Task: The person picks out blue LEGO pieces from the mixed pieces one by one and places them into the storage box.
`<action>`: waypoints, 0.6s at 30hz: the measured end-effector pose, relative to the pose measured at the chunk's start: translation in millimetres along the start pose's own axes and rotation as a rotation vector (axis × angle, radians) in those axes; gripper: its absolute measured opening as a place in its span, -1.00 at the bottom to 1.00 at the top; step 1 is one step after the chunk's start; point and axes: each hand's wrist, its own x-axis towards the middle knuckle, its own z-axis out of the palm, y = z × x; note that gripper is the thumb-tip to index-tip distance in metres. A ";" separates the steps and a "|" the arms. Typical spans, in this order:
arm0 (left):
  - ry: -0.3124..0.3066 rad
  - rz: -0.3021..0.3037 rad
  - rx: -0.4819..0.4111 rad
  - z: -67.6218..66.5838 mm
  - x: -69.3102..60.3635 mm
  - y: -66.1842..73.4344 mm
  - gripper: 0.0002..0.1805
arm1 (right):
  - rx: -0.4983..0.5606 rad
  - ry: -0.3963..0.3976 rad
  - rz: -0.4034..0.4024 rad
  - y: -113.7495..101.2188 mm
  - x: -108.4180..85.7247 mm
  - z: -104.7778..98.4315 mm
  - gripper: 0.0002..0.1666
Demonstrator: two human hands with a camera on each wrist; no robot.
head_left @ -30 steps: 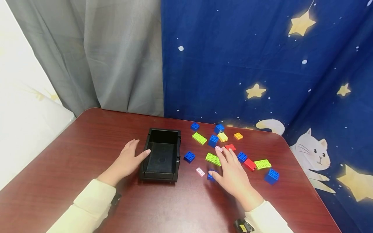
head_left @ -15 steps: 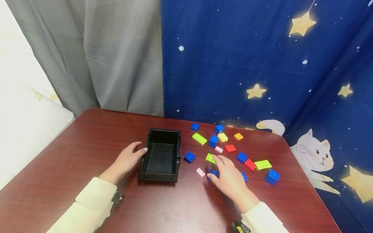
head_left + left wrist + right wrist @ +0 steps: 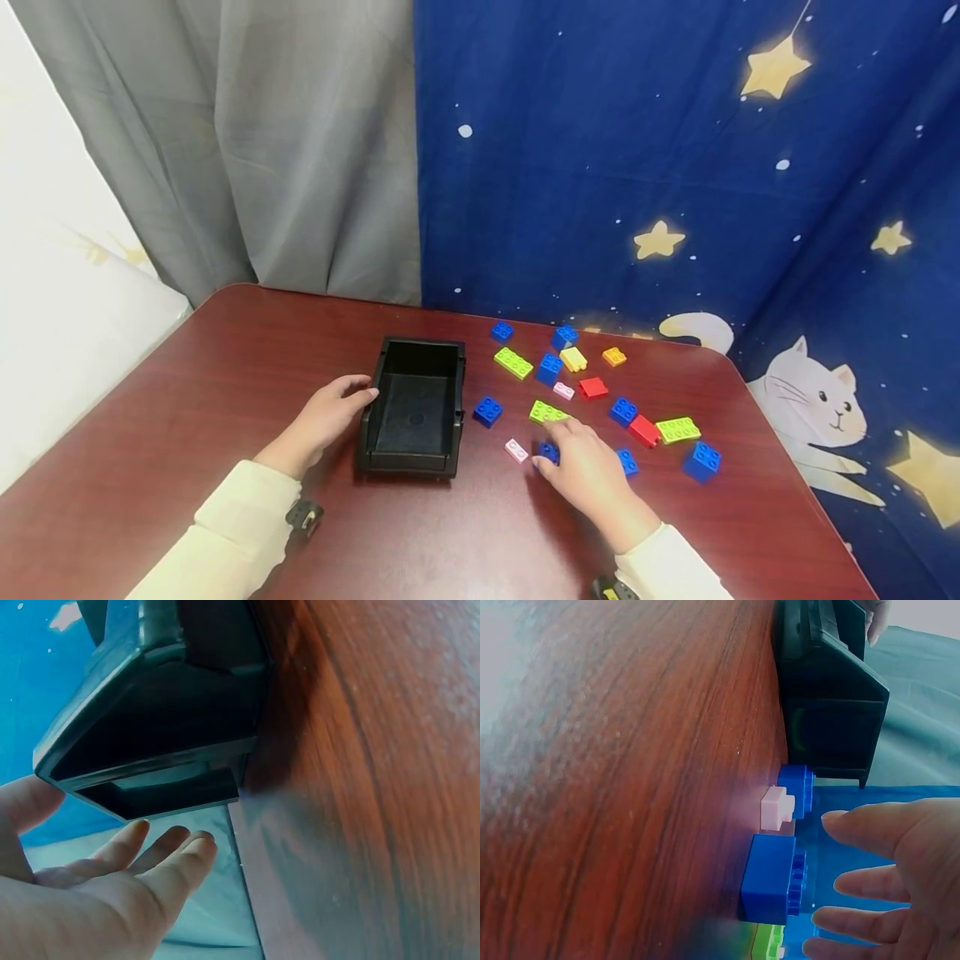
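Observation:
My left hand (image 3: 321, 423) is at the left side of a black plastic bin (image 3: 408, 465). In the left wrist view its thumb (image 3: 34, 801) touches the bin's rim, while the other fingers extend along the outside wall. My right hand (image 3: 588, 473) hovers with loosely extended fingers over a blue toy building brick (image 3: 548, 452), partly hidden by the hand. The right wrist view shows that blue brick (image 3: 769, 877) apart from the fingers. Close by lie a lime green brick (image 3: 545, 411), a small pink brick (image 3: 516, 451) and another blue brick (image 3: 627, 462).
Several more bricks lie on the right of the dark red table (image 3: 450, 550), among them a yellow brick (image 3: 573, 359), an orange brick (image 3: 613, 357) and a red brick (image 3: 643, 431). A grey curtain (image 3: 322, 150) and a blue star curtain (image 3: 562, 167) hang behind the table.
My right hand has drawn back toward me and lower, uncovering the farther pink and red bricks. My left hand has shifted slightly, its thumb now at the bin's left rim.

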 end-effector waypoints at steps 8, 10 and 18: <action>-0.013 -0.004 -0.023 1.3 -1.4 -2.6 -0.40 | -0.014 -0.014 -0.001 -1.4 -0.6 4.1 -0.34; -0.018 -0.005 -0.027 0.9 -0.6 -2.9 -0.39 | -0.017 -0.016 -0.001 -1.4 0.0 4.8 -0.35; -0.032 -0.002 -0.074 1.1 2.9 -2.7 -0.40 | -0.022 -0.028 0.001 -1.6 3.4 6.1 -0.38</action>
